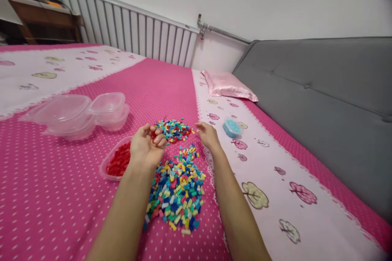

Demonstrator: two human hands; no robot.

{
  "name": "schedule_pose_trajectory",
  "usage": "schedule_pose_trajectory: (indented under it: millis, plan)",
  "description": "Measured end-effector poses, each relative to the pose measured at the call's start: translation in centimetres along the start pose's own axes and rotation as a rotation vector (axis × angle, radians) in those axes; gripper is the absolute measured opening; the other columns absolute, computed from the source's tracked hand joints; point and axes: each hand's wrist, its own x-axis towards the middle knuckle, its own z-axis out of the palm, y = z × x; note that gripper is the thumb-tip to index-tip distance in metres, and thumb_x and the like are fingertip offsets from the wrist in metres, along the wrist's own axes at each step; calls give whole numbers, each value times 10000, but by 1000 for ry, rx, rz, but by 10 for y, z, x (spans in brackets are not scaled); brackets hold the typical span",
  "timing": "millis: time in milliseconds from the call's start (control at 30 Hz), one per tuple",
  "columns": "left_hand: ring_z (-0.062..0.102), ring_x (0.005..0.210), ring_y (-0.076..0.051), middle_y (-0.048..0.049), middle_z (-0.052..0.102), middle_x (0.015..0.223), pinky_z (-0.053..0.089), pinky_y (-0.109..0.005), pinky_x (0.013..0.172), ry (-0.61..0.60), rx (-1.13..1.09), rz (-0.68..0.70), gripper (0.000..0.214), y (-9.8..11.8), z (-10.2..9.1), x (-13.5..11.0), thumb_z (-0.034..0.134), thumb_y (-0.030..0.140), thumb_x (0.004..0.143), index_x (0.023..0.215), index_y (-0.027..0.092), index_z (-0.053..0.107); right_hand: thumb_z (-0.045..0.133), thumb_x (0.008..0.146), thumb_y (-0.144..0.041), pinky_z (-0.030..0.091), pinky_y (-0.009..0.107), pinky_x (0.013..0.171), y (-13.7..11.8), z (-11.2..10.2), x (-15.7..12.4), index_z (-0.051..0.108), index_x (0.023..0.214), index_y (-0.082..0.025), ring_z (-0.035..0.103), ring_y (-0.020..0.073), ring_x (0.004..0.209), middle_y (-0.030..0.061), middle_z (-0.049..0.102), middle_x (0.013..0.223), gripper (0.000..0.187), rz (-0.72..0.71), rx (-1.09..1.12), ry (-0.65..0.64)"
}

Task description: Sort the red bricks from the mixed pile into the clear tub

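Note:
My left hand (148,147) is palm up with its fingers loosely curled, beside a clear tub of red bricks (118,161). Some red shows at its fingers, but I cannot make out whether it lies in the hand or behind it. On the other side, my right hand (208,135) has thumb and fingers slightly apart, close to the right edge of a small pile of mixed toy bricks (174,129); nothing shows in it. Between my forearms spreads a larger pile of multicoloured toy bricks (180,187), lying loose on the pink dotted bedsheet (67,187).
Stacked clear plastic containers (69,114) with smaller clear containers (108,108) stand at the left. A small tub of light blue bricks (232,128) sits at the right. Farther back are a pink pillow (228,85), a grey padded headboard (315,89) and a white radiator (131,24).

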Motion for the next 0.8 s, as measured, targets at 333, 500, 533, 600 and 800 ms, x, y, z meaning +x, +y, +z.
schedule_pose_trajectory:
  millis: [333, 500, 533, 600, 800]
  plan:
    - [391, 419, -55, -26, 503, 566, 356, -148, 387, 103, 27, -132, 301, -32, -20, 19, 347, 134, 888, 633, 126, 507, 588, 796, -178, 430, 349, 972, 35, 43, 8, 640, 1102, -161, 576, 208, 1067, 87, 651, 1133, 311, -138, -221, -82]
    - [503, 509, -77, -57, 552, 634, 442, -147, 446, 212, 61, -145, 243, -41, -22, 24, 369, 107, 878, 712, 95, 546, 592, 781, -171, 455, 330, 901, 35, 39, 7, 664, 973, -194, 592, 187, 950, 58, 652, 1005, 207, -82, -247, -40]
    - [530, 539, -83, -63, 565, 656, 462, -149, 466, 234, 55, -143, 229, -42, -22, 24, 372, 101, 876, 741, 86, 556, 587, 777, -153, 456, 327, 895, 35, 38, 7, 665, 962, -198, 595, 181, 928, 53, 655, 992, 207, -73, -245, -37]
    - [568, 586, -96, -73, 584, 694, 494, -158, 498, 266, 46, -147, 209, -44, -21, 25, 379, 102, 877, 801, 72, 570, 567, 777, -125, 458, 321, 878, 35, 37, 8, 670, 940, -203, 600, 174, 889, 48, 662, 967, 208, -55, -245, -29]
    - [613, 700, -117, -100, 612, 848, 546, -190, 553, 339, 37, -160, 200, -50, -17, 25, 376, 133, 891, 895, 93, 572, 556, 787, -127, 472, 302, 814, 34, 31, 9, 693, 879, -206, 623, 166, 818, 39, 693, 907, 183, 44, -194, 14]
